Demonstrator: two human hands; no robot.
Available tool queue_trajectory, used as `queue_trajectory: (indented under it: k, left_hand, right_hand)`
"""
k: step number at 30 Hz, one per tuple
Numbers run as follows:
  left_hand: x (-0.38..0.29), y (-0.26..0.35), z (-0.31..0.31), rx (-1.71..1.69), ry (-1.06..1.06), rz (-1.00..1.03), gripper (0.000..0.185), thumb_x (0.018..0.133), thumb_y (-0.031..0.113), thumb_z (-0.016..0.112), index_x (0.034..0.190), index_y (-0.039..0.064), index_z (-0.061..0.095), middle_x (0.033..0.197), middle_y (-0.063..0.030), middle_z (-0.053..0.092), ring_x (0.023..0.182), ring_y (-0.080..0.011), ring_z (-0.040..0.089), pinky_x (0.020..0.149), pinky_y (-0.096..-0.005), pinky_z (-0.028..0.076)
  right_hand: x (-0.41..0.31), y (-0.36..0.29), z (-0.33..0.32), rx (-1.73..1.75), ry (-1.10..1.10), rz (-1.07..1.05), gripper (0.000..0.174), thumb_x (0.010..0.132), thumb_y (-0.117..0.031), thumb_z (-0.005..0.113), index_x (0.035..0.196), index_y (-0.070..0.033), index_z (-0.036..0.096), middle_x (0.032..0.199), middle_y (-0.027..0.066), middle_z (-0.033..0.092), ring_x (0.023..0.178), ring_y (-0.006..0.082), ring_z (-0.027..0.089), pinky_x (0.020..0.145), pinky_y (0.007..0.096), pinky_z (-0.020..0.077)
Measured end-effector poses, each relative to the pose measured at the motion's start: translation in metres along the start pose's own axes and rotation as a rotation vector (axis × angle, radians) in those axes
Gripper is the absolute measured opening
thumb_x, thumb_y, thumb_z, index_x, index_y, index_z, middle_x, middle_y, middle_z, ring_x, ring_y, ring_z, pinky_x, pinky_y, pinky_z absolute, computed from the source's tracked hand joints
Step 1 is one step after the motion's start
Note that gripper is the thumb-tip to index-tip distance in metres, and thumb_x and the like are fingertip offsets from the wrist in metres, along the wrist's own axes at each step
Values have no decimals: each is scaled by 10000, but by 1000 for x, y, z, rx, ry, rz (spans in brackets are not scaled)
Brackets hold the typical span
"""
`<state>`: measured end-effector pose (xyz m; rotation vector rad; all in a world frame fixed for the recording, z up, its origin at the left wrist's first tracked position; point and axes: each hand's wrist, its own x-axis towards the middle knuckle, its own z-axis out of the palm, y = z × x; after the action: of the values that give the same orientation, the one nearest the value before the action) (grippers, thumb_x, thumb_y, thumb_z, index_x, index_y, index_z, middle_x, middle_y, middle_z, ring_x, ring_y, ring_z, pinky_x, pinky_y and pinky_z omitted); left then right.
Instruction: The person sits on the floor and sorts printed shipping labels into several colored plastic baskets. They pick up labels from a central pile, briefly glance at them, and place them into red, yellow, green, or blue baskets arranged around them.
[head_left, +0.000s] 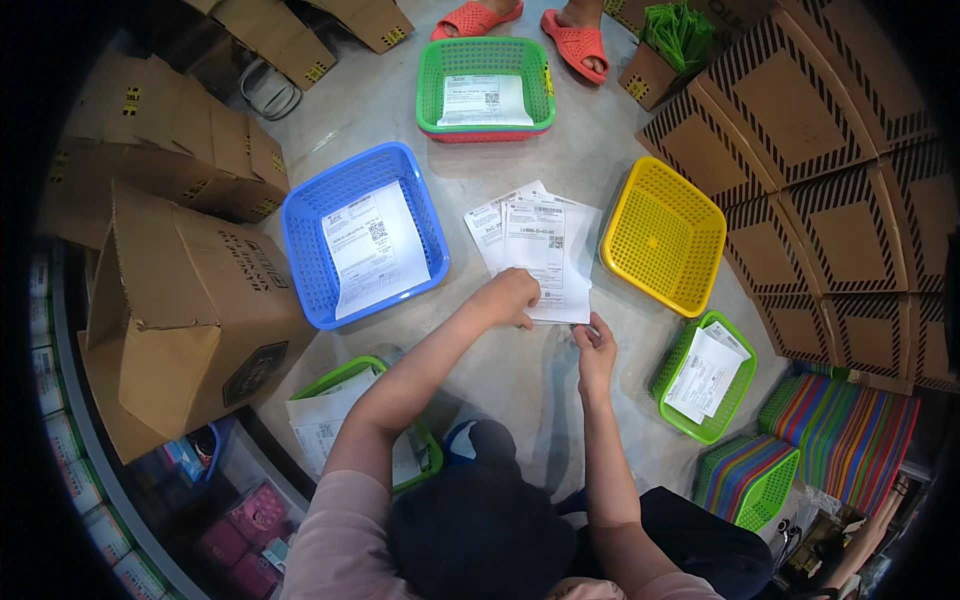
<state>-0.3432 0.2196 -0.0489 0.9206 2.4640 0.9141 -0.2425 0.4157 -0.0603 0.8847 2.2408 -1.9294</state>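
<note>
A loose fan of printed paper sheets lies on the floor in front of me. My left hand has its fingers curled over the stack's lower left edge, thumb near the bottom rim. At the lower right corner is my right hand, thumb and forefinger close together. Whether they pinch the paper is too small to tell. Left of the stack stands a blue plastic basket with a printed sheet inside. To its right, a yellow plastic basket holds no paper.
Ahead, a green basket sits on a red one, before a person's feet in orange sandals. Green baskets with papers flank me, left and right. Cartons rise at right; an open cardboard box stands left. Nested baskets lie lower right.
</note>
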Motion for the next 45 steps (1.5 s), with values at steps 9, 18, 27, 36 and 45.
queue_trajectory:
  k: [9, 18, 27, 36, 45]
  left_hand:
    - [-11, -10, 8, -222, 313, -207, 120, 800, 124, 634, 876, 32, 621, 715, -121, 620, 714, -253, 615, 674, -360, 486]
    - [-223, 149, -102, -611, 1639, -220, 287, 968, 121, 404, 1231, 7, 395, 1151, -152, 569, 1044, -258, 594, 892, -394, 495]
    - [-376, 125, 20, 212, 411, -616, 583, 655, -97, 527, 1207, 83, 580, 1220, -127, 587, 1204, -290, 511, 966, -402, 450]
    - [-406, 90, 70, -3, 32, -669, 478, 744, 40, 575, 1213, 134, 578, 1257, -36, 575, 1255, -302, 454, 1001, -426, 417]
    - [-254, 140, -30, -151, 329, -726, 284, 853, 177, 611, 1117, 73, 610, 1129, -170, 612, 1134, -323, 544, 912, -386, 471]
  right_hand:
    - [1, 7, 1, -132, 46, -46, 469, 807, -32, 626, 1258, 16, 506, 1182, 119, 571, 1053, 198, 536, 894, 311, 435]
    - [10, -10, -14, -56, -106, -174, 237, 810, -22, 620, 1046, -21, 642, 986, 78, 635, 977, 172, 571, 873, 300, 441]
    - [20, -6, -5, -28, -320, -112, 197, 851, -14, 580, 1039, 7, 631, 1022, 84, 637, 985, 164, 573, 902, 285, 423]
    - [28, 17, -29, -92, -316, -78, 193, 870, -47, 590, 1055, -3, 628, 963, 26, 628, 860, 99, 541, 767, 227, 402]
    - [34, 22, -50, -155, -230, -156, 241, 857, -53, 597, 1094, -18, 627, 975, 46, 635, 906, 123, 564, 808, 250, 439]
